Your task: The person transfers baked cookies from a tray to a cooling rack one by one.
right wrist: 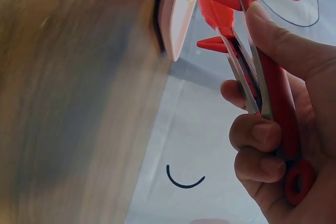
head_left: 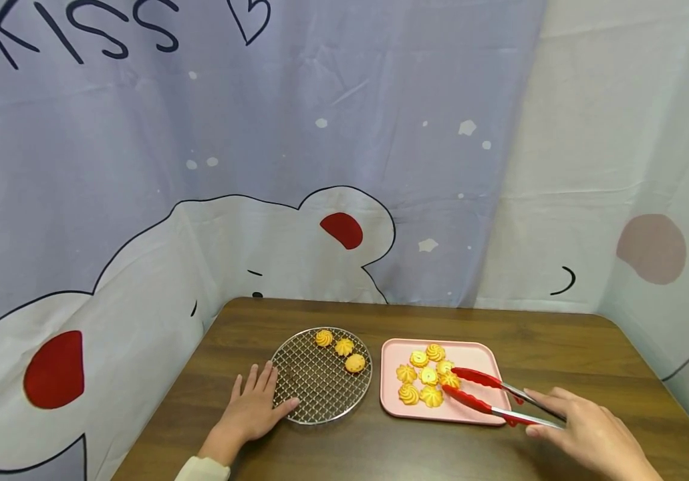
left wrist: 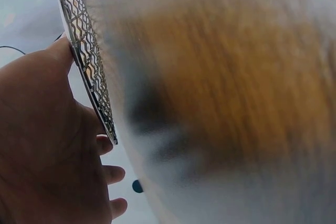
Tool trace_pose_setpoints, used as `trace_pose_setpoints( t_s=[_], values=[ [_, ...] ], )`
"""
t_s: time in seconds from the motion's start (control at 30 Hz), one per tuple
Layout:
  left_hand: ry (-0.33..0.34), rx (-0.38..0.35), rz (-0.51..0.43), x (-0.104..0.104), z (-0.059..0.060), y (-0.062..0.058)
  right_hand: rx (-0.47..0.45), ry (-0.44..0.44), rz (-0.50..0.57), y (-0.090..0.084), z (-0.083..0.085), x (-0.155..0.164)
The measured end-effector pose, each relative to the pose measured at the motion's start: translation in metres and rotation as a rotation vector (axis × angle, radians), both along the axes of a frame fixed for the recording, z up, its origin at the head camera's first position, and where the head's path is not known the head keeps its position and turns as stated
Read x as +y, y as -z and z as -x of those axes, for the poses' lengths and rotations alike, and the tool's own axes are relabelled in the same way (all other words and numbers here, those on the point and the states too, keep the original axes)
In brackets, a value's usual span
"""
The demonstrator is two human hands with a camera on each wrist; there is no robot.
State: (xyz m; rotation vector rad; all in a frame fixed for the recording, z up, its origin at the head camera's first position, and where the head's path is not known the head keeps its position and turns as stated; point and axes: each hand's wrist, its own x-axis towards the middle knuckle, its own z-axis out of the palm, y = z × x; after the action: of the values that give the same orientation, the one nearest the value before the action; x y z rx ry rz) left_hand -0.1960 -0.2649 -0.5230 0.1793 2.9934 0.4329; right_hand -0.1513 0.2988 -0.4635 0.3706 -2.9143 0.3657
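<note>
My left hand (head_left: 252, 409) lies flat on the wooden table (head_left: 561, 347), fingers spread and straight, with the thumb and fingertips against the near left rim of the round wire rack (head_left: 314, 391); it holds nothing, and I judge it is placed there to brace the rack against sliding. The left wrist view confirms the contact: the mesh edge (left wrist: 86, 61) sits against my thumb side. Three piped cookies (head_left: 344, 347) rest on the far right part of the rack, close together. Just to the right of the rack, and apart from it, lies the pink tray (head_left: 476, 351) with a cluster of six or so cookies (head_left: 419, 377) in its left half. My right hand (head_left: 587, 431) grips the red-tipped tongs (head_left: 488, 394) at their handle end, fingers curled round both arms, thumb laid along the top arm as the right wrist view shows (right wrist: 273, 108). The tongs reach left over the tray at a low angle, tips parted, straddling the rightmost cookie (head_left: 449, 379) of the cluster. Whether the tips already touch that cookie cannot be told. The low angle, I judge, suits sliding the tips under or beside a fragile piece.
</note>
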Motion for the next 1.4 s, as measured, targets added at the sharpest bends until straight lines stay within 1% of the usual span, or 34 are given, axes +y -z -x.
trace_pose_setpoints(
  t_s=[0.23,0.5,0.8,0.93,1.4],
  values=[
    [-0.004,0.000,0.008,0.001,-0.001,-0.003,0.032,-0.012,0.014,-0.006,0.001,-0.011],
    [-0.001,0.007,0.009,0.002,0.000,-0.003,0.058,-0.029,0.024,-0.006,0.007,-0.022],
    [-0.012,-0.009,0.022,0.001,-0.001,-0.001,0.037,-0.027,0.038,-0.010,0.013,-0.038],
    [-0.012,-0.008,0.012,0.001,-0.001,-0.001,0.044,-0.035,0.041,-0.011,0.016,-0.044],
    [-0.008,0.000,0.032,0.000,-0.001,0.000,0.070,-0.085,0.029,-0.012,0.024,-0.062]
  ],
)
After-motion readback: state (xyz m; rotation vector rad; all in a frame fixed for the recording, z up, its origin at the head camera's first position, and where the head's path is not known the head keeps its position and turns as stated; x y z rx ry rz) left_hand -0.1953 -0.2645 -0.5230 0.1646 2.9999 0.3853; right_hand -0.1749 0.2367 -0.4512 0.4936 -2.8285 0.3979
